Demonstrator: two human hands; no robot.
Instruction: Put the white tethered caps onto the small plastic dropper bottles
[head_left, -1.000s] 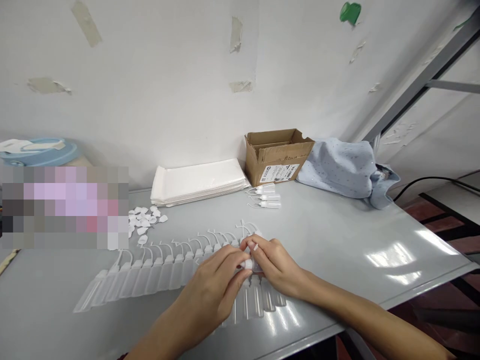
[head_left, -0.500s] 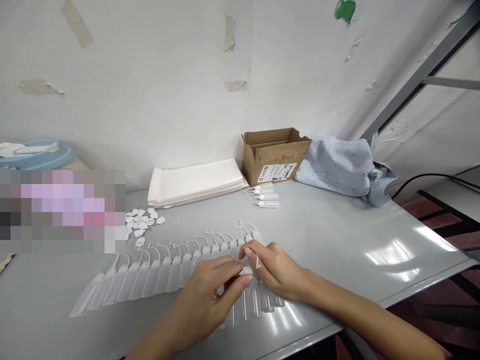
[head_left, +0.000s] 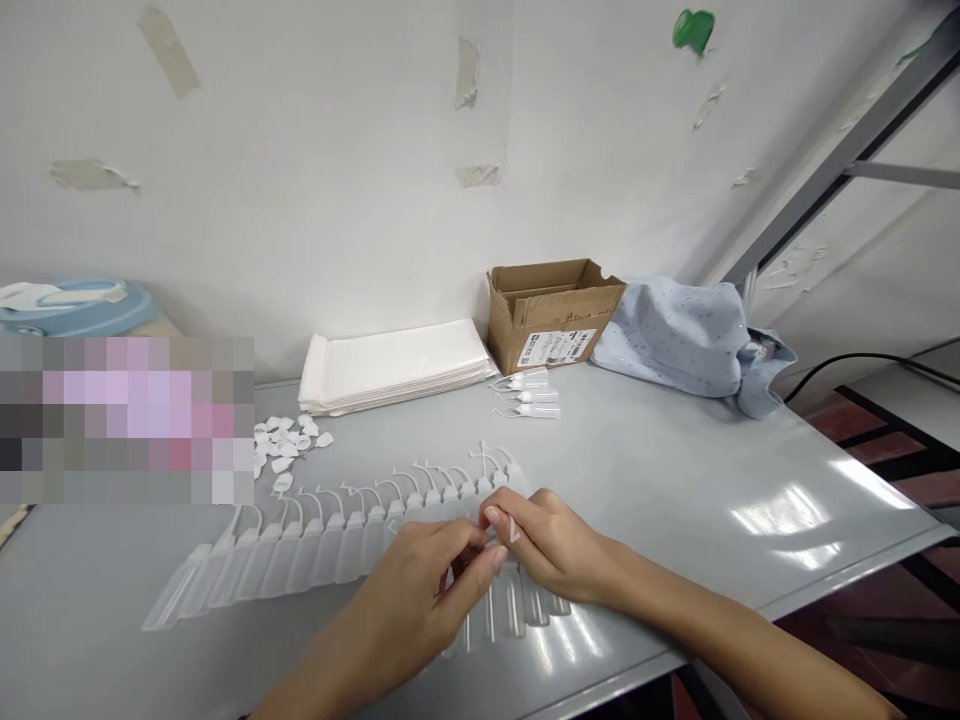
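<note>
A long strip of joined clear plastic vials with white caps and curved tabs lies across the grey table. My left hand and my right hand meet over the strip's right end. The fingers of both are pinched together on one vial and its white cap; the cap itself is mostly hidden by my fingertips. A few vials stick out below my hands towards the table's front edge.
Three separate vials lie near a brown cardboard box. A stack of white bags sits by the wall. A pile of small white tabs lies at left. A light blue cloth is at right.
My hands stay at the strip's right end, with only small finger movements; the white cap seen between my fingertips earlier is now covered by them.
</note>
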